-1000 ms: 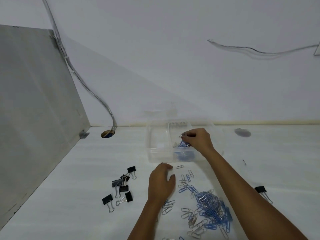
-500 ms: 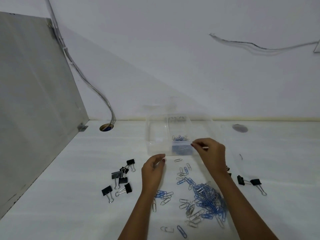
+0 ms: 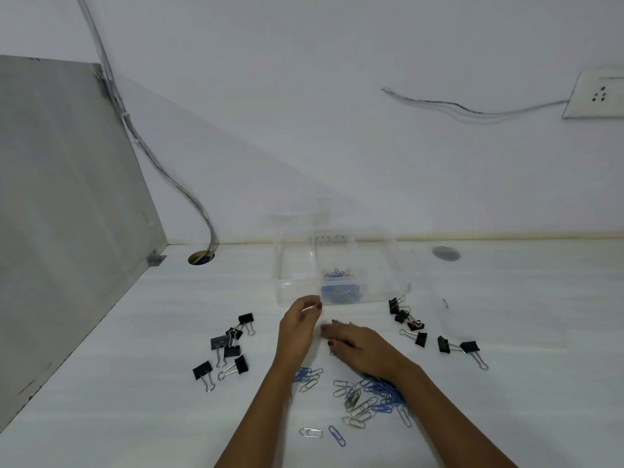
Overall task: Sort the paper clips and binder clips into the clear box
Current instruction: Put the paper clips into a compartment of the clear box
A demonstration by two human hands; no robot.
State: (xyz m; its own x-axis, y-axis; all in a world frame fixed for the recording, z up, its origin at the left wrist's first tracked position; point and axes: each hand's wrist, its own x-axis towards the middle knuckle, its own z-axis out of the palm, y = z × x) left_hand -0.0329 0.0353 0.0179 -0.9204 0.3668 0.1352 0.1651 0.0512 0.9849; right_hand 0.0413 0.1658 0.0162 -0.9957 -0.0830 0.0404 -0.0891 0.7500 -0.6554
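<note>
The right hand (image 3: 358, 349) has come out of the clear box (image 3: 293, 293). A second ago it was over the middle compartment letting go of paper clips. Now it lies low over the table (image 3: 135, 383) just in front of the box, fingers stretched out fairly flat and holding nothing that can be seen. It reaches across the nearest loose clips.

The left hand (image 3: 299, 329) has gone the other way. It has lifted off the table and risen toward the front wall of the box, with its fingers curled and thumb and fingertip drawn together. Whether a clip is pinched between them is too small to tell.

A small heap of blue and silver clips (image 3: 337, 274) sits in the middle compartment. The compartment to its left looks bare.

Most of the work remains. The main pile of paper clips (image 3: 374, 396) lies in front of the box, toward the person. No binder clip is visibly in the box: one group (image 3: 231, 347) lies in front of it to the left, another (image 3: 407, 324) in front of it to the right.

The hands seem to be alternating, one delivering while the other gathers.
</note>
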